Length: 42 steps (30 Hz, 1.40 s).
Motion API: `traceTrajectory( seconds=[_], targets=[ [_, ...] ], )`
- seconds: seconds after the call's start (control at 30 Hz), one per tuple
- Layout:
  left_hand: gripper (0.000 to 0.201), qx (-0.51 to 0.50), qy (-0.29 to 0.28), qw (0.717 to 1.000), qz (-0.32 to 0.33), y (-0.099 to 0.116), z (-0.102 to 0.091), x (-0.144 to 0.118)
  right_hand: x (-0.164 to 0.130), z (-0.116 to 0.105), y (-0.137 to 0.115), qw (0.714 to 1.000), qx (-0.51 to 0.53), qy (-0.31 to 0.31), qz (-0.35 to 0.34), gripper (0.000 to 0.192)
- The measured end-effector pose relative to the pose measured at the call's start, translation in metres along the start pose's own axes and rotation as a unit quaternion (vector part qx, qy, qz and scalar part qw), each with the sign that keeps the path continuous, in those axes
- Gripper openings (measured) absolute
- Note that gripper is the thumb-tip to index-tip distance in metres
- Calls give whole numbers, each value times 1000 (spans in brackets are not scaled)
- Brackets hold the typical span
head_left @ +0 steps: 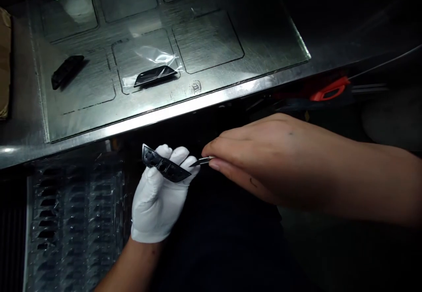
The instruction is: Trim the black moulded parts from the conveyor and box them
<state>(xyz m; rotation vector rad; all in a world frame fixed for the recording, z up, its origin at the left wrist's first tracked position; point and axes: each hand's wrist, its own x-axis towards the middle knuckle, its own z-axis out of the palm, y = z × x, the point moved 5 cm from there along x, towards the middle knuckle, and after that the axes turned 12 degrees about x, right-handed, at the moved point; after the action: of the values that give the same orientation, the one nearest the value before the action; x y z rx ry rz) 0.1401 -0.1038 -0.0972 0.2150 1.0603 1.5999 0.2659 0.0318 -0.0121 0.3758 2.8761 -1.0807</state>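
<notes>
black plastic part (165, 166) is sitting at frame centre, pinched in the gloved left hand (157, 195), its long axis slanting from upper left to lower right; the bare right hand (263, 155) is closing on a thin tool (201, 162) touching its right end.
</notes>
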Motion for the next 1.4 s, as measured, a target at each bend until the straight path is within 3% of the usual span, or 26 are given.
traceTrajectory(
  seconds=[0.13, 0.67, 0.83, 1.17, 1.27, 1.4],
  targets=[
    [20, -18, 9, 1000, 17, 1, 1, 1, 7, 6, -4, 1000, -13, -15, 5, 21],
    [17, 98, 48, 992, 66, 5, -3, -2, 10, 9, -13, 998, -62, -29, -2, 17],
    [18, 114, 56, 988, 83, 5, -3, -4, 10, 10, -14, 997, -63, -48, -1, 22],
    [21, 143, 73, 982, 102, 5, -4, -7, 5, 13, -16, 999, -12, -52, -4, 13],
    [21, 132, 80, 982, 105, 5, -6, -4, 5, -12, 3, 999, -12, 31, 8, 24],
    [20, 135, 97, 983, 74, 2, -14, -4, 20, -59, 59, 962, -74, 252, 74, 36]
  ],
)
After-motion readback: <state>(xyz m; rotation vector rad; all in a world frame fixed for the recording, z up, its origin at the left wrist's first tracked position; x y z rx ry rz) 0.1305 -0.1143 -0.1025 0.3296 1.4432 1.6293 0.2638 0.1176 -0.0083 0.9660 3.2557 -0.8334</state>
